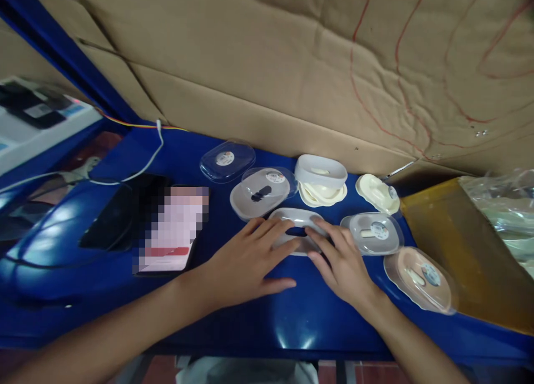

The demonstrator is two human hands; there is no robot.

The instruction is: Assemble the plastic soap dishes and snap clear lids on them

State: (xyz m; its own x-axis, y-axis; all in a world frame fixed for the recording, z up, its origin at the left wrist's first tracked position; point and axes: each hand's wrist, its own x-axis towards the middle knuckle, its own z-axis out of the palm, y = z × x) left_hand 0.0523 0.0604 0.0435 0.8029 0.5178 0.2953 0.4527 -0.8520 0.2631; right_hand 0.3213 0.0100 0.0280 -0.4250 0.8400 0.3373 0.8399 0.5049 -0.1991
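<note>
A pale grey oval dish, like a soap dish (301, 215), with a dark oval opening in its middle, lies on the blue table. My left hand (250, 261) reaches over it from the left, fingers stretched and its fingertips on or just above the dish. From the right, my right hand (344, 264) rests at its other end with the fingers apart. The hands partly cover the dish. Behind it is another grey dish (244, 201) with a dark piece inside and a clear lid lying partly over it. A clear lidded grey dish (372, 240) sits beside my right hand.
A clear lid (227, 161) lies at the back. Further right are a light grey dish (321, 166) over cream pieces (334, 197), a cream dish (377, 193) and a lidded peach dish (423, 278). A phone (175, 228) stands left; a cardboard box (463, 256) is right.
</note>
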